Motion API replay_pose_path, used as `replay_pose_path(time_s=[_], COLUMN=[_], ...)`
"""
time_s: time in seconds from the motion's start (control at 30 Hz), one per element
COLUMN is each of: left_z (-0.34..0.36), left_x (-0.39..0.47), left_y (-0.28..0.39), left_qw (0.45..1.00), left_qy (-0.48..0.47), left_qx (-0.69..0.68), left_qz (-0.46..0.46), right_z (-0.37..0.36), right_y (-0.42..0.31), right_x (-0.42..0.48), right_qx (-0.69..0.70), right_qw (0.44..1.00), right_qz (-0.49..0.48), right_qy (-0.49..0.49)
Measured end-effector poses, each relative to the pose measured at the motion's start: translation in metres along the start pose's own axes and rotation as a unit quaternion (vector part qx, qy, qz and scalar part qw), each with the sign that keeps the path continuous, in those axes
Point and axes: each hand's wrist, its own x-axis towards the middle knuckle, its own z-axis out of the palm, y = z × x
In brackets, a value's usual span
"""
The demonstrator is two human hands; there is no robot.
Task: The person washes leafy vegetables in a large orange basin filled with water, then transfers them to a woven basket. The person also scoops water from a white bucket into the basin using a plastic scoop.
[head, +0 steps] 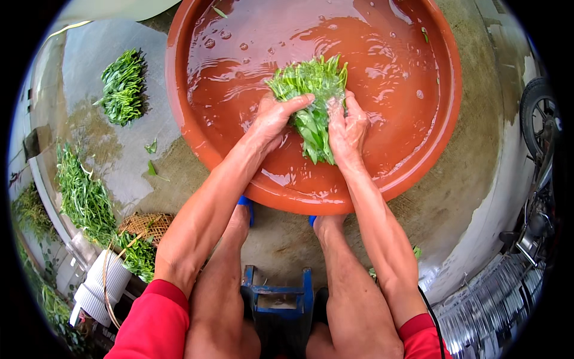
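A bundle of leafy greens (pixel 314 98) with pale cut stems is at the water's surface in a wide terracotta-coloured tub (pixel 179 103). My left hand (pixel 278 114) grips the bundle from the left, its thumb lying across the stems. On the right side my right hand (pixel 347 123) holds the same bundle, its fingers partly hidden by splashing water and leaves. The stems point away from me and the leaves towards me. Ripples and bubbles spread over the water (pixel 390 121) around both hands.
Left of the tub, a stack of greens (pixel 121 87) lies on wet concrete (pixel 179 175). Nearer are a loose heap of greens (pixel 85 195), a woven basket (pixel 148 224) and a white ribbed container (pixel 103 285). A blue stool frame (pixel 278 291) is between my legs. A motorbike wheel (pixel 540 119) stands far right.
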Motion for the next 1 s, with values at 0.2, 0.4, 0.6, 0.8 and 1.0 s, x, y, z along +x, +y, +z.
replay_pose_path(time_s=[0.2, 0.4, 0.6, 0.8, 1.0], left_z=[0.0, -0.002, 0.003, 0.004, 0.008], left_x=[0.024, 0.023, 0.016, 0.016, 0.011], left_y=[0.008, 0.009, 0.01, 0.005, 0.003], left_qw=[0.995, 0.987, 0.987, 0.985, 0.99], left_qy=[-0.006, -0.076, -0.045, -0.067, -0.053], left_qx=[-0.006, -0.027, 0.019, 0.008, 0.008], left_qz=[-0.097, -0.137, -0.156, -0.16, -0.128], right_z=[-0.072, -0.084, -0.06, -0.083, -0.06], right_y=[-0.004, 0.006, 0.015, -0.007, -0.018], right_x=[0.04, 0.059, 0.057, 0.046, 0.038], right_qx=[-0.071, -0.038, 0.068, 0.185, 0.101], right_qw=[0.951, 0.967, 0.961, 0.937, 0.961], right_qz=[0.169, 0.137, 0.224, 0.224, 0.145], right_qy=[-0.251, -0.21, -0.148, -0.194, -0.214])
